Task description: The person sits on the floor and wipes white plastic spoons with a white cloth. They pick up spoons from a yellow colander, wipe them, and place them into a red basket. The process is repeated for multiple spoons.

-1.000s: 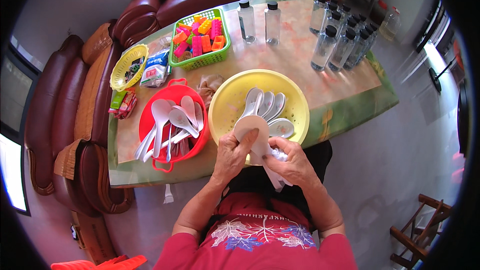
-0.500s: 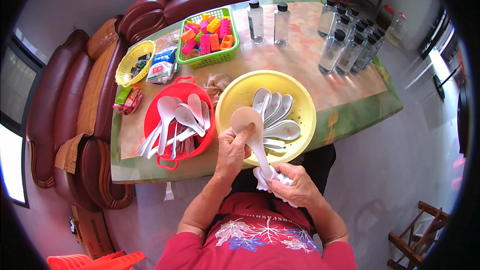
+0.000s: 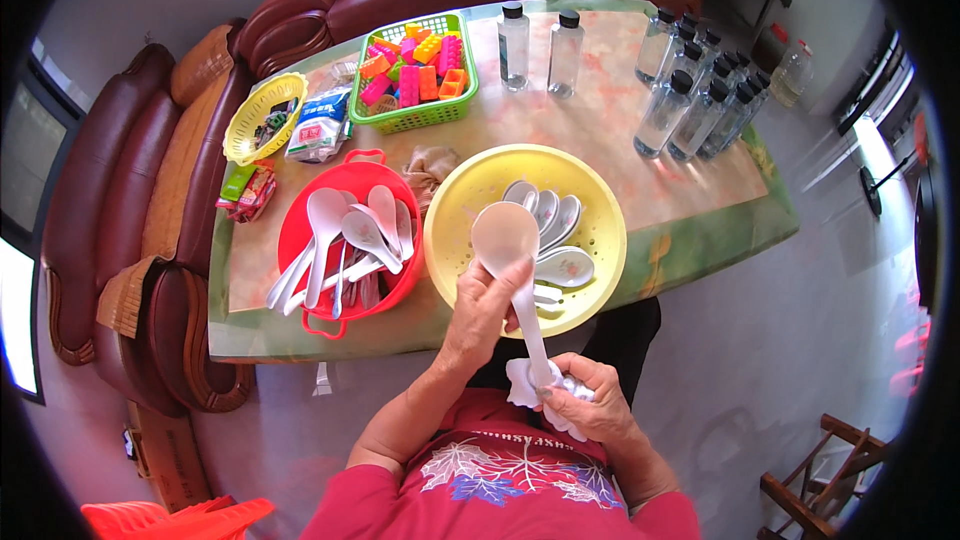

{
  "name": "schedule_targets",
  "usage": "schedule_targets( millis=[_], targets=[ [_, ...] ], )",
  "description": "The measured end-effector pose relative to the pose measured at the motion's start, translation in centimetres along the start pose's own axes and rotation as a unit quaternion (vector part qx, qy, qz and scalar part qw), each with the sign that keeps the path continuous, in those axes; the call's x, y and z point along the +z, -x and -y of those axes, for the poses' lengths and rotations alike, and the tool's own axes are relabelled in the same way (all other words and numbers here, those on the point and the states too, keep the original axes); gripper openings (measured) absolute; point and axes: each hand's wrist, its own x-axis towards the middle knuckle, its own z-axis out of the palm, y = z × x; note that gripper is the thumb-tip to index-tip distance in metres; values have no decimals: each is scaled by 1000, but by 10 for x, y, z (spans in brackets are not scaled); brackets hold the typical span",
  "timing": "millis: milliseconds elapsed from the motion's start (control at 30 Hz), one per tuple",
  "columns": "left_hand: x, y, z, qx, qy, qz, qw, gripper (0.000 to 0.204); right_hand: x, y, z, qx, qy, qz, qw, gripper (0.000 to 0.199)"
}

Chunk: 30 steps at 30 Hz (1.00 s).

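Note:
A white ladle (image 3: 505, 237) slants over the near side of the yellow colander (image 3: 458, 195), bowl end up. My left hand (image 3: 480, 320) is closed round the ladle's neck, just below the bowl. My right hand (image 3: 593, 402) grips a white cloth (image 3: 522, 386), which is wrapped about the lower end of the handle. Several white soup spoons (image 3: 566, 267) with a floral pattern lie inside the colander. Left of it, a red basin (image 3: 398, 295) with two handles contains several ladles and spoons (image 3: 364, 237).
Across the table stand a green basket (image 3: 418, 118) of toy blocks, a yellow basket (image 3: 238, 140), a plastic packet (image 3: 320, 127) and red and green packets (image 3: 246, 192). Clear bottles with black caps (image 3: 664, 115) cluster at the right, two farther back. A brown cloth (image 3: 428, 170) lies between the basins.
The ladle has turned so that its hollow bowl shows more, and my left hand has moved slightly down and right. My right hand still holds the cloth at the handle. The view has shifted slightly.

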Motion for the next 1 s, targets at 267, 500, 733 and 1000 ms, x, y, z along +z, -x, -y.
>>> schedule_targets(
  millis=[267, 500, 733, 1000],
  targets=[
    [5, 10, 14, 10, 20, -7, 1000, 18, -8, 9, -2, -37, 147, -8, 988, 11],
    [-11, 11, 5, 40, -28, 46, 998, 30, -26, 25, 24, -58, 65, -139, 986, 23],
    [1, 30, 23, 17, -55, 98, 993, 41, -10, -46, 43, -410, 487, -238, 734, 27],
    [-1, 35, 13, 6, -79, 179, 981, 57, 1, -71, 42, -435, 581, -232, 648, 28]
  ],
)
